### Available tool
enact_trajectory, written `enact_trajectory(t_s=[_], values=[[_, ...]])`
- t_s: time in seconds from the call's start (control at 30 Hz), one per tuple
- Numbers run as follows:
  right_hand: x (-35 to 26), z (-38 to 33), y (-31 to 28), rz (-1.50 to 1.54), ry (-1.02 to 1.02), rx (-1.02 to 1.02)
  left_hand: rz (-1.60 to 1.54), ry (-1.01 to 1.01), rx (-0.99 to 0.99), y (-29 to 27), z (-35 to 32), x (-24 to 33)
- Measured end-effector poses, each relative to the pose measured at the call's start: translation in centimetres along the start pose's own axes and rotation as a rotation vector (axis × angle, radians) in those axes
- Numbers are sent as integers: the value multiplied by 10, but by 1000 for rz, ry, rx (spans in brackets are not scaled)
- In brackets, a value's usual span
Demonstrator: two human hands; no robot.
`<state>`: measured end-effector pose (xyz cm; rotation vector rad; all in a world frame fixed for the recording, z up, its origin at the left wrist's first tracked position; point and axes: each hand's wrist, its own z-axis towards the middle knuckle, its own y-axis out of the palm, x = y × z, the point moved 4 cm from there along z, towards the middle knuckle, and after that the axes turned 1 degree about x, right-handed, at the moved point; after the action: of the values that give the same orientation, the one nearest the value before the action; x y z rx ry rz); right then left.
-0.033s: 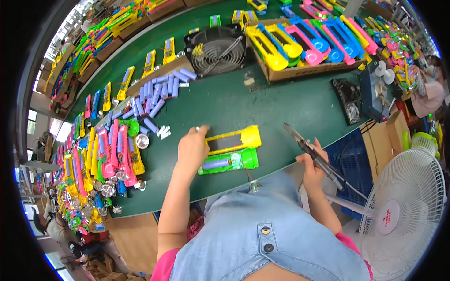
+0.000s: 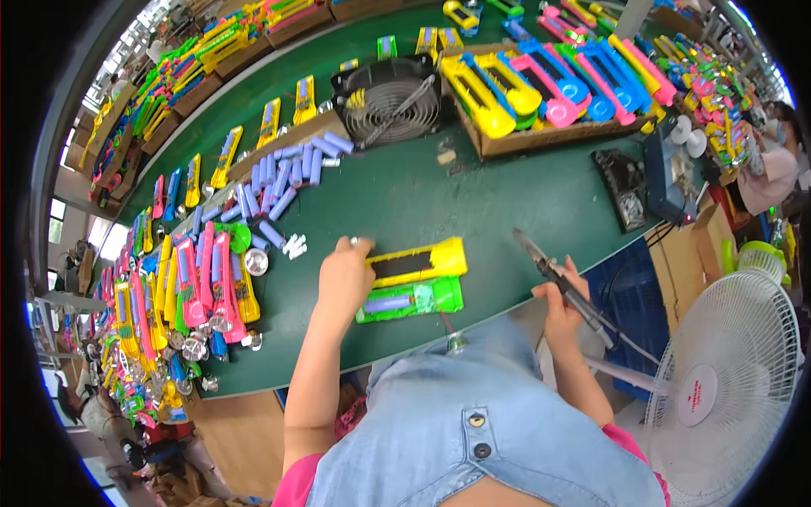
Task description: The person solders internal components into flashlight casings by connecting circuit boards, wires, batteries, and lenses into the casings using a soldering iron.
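Note:
My left hand (image 2: pixel 345 277) is closed over the left end of a yellow plastic casing (image 2: pixel 448 257), with its fingers curled and that end hidden. The casing has a long dark opening and lies flat on the green bench. Just nearer to me, almost touching it, is a green casing (image 2: pixel 452 294) with a purple battery cell (image 2: pixel 389 303) and a small pale board inside. A thin wire runs from it to a small silvery round part (image 2: pixel 457 342) at the bench edge. In my right hand (image 2: pixel 564 306) is a soldering iron (image 2: pixel 553 272), its tip pointing up and left, apart from the casings.
Loose purple cells (image 2: pixel 283 173) and small white pieces (image 2: pixel 295 246) lie left of centre. Filled pink and yellow casings (image 2: pixel 203 279) are piled at left. A black fan (image 2: pixel 389 101) and a carton of casings (image 2: pixel 541 144) stand behind. A soldering station (image 2: pixel 672 173) and a white fan (image 2: pixel 726 372) are right.
The whole view has shifted slightly, so the bench things appear a little lower. Both hands keep their holds, and the soldering iron stays apart from the casings.

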<state>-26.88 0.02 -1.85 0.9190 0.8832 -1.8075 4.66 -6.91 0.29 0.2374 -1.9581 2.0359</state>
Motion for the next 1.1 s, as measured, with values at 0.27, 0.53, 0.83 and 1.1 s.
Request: enact_trajectory(t_s=[0.27, 0.53, 0.83, 1.1], values=[[10, 19, -23, -259, -132, 76, -479, 199, 189, 16, -90, 1], [29, 61, -33, -441, -201, 105, -437, 679, 103, -73, 17, 20], [33, 68, -20, -565, -182, 94, -218, 260, 393, -127, 362, 49], [40, 68, -20, -572, -51, 51, -248, 62, -62, 56, 521, -17]])
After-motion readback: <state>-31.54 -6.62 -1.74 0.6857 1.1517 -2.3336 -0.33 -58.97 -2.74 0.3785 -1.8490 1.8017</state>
